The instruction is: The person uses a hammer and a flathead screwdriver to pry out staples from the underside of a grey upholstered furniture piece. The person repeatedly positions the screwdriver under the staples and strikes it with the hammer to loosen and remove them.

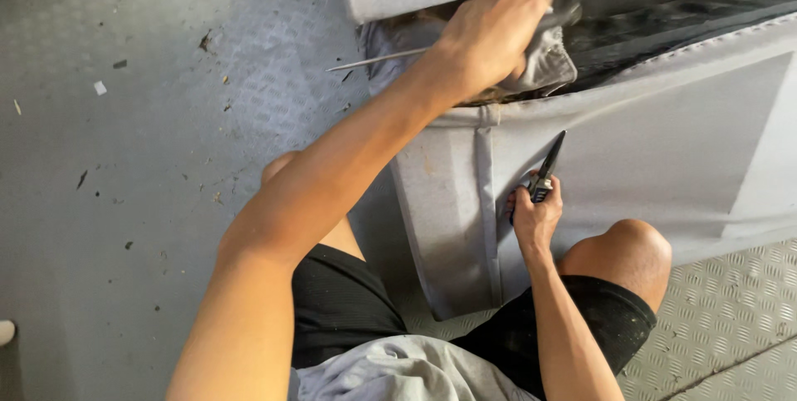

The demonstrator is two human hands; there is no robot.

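A large piece of furniture covered in grey fabric point(647, 144) lies on the floor in front of me. My left hand point(490, 36) reaches across it and grips a bunched fold of the loose grey fabric point(548, 65) at the upper edge, pulling it back from a dark opening. My right hand point(535, 214) is closed around a dark pointed hand tool point(548, 164), like slim pliers or a staple puller, whose tip points up against the fabric panel beside a vertical seam point(486, 202). My knees, in black shorts, flank the lower corner of the piece.
The grey patterned floor point(149, 168) on the left is scattered with small scraps and debris. A thin metal rod point(378, 59) sticks out near the fabric's upper left edge. Ribbed metal tread plate point(730, 318) lies at the lower right.
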